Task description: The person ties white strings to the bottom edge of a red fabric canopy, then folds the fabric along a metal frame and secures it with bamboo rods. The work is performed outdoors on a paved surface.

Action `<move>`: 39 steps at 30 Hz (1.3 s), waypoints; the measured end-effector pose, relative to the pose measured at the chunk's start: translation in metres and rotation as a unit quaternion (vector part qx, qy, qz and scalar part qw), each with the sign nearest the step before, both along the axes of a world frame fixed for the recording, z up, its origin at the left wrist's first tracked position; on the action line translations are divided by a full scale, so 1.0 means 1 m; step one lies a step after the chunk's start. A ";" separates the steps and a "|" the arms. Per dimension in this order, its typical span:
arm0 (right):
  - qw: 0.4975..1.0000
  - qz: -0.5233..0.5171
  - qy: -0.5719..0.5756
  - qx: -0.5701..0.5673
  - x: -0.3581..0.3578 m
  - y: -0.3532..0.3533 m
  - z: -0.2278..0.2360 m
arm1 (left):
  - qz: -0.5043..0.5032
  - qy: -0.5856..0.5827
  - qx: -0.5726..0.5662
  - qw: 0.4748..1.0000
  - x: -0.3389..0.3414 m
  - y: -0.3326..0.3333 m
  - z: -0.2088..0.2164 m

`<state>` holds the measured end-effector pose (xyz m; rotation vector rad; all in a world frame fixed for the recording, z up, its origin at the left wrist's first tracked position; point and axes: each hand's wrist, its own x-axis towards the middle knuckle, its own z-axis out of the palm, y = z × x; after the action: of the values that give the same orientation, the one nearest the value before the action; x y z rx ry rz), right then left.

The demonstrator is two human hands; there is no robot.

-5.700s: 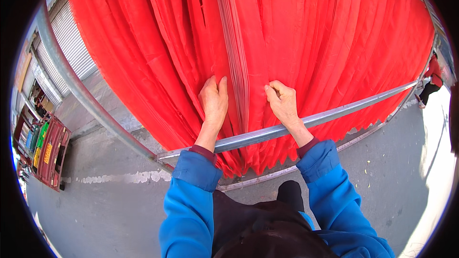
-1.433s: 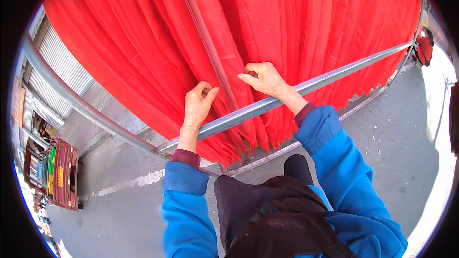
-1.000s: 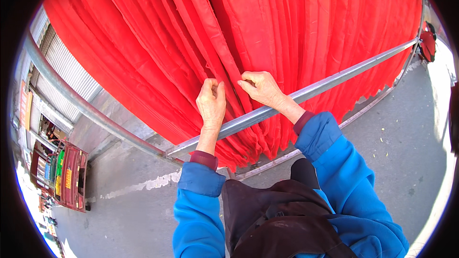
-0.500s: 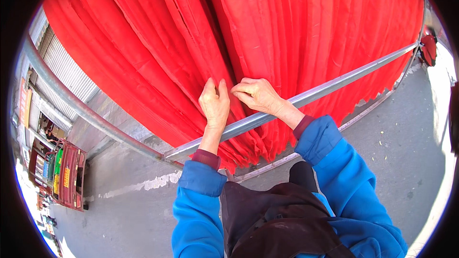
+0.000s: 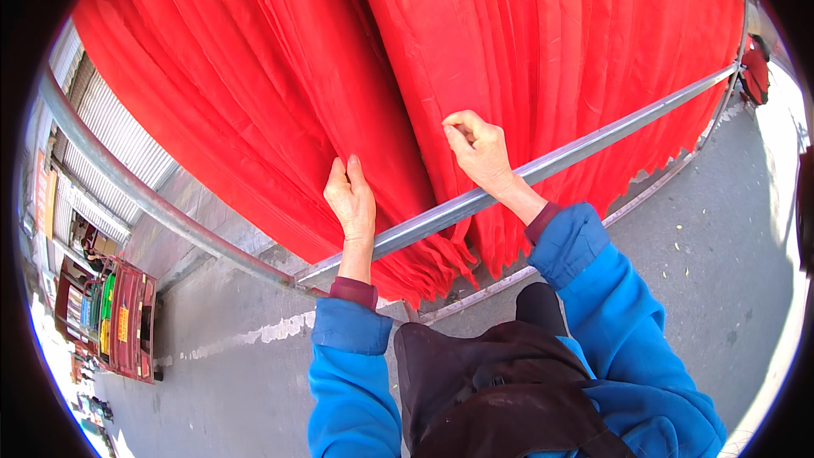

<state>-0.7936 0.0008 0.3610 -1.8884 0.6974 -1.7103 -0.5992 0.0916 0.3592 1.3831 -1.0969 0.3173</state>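
Tall folds of red cloth (image 5: 280,59) hang in front of me, with a dark gap between two pleats. My left hand (image 5: 350,203) is closed at a fold left of the gap, thumb and fingers pinching the cloth. Right of the gap and a little higher, my right hand (image 5: 480,149) is closed in a pinch on another fold. Both wrists reach over a grey metal bar (image 5: 593,137) that crosses the cloth at a slant. The cloth's ragged lower edge hangs below this bar.
A curved metal pipe (image 5: 161,203) meets the bar at the left. A lower rail (image 5: 483,290) runs near the ground. A red three-wheeled cart (image 5: 129,322) stands on the grey pavement (image 5: 237,390) at the left. A red object (image 5: 755,72) is at the far right.
My hands have moved apart: the left one left and slightly down, the right one right and up. The gap between the red folds looks wider low down.
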 end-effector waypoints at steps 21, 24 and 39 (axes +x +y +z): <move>0.983 -0.116 0.018 -0.141 -0.008 -0.003 0.006 | 0.010 -0.139 0.126 0.982 -0.078 -0.041 0.051; 0.989 -0.126 -0.004 -0.077 -0.009 -0.008 0.002 | -0.002 -0.076 0.149 0.986 -0.065 -0.032 0.046; 0.996 -0.083 0.013 -0.018 -0.009 -0.003 0.012 | -0.110 -0.039 -0.002 0.993 -0.052 -0.028 0.018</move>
<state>-0.8027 -0.0017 0.3728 -1.9268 0.8594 -1.8145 -0.6509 0.0637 0.3772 1.2409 -1.3008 0.2151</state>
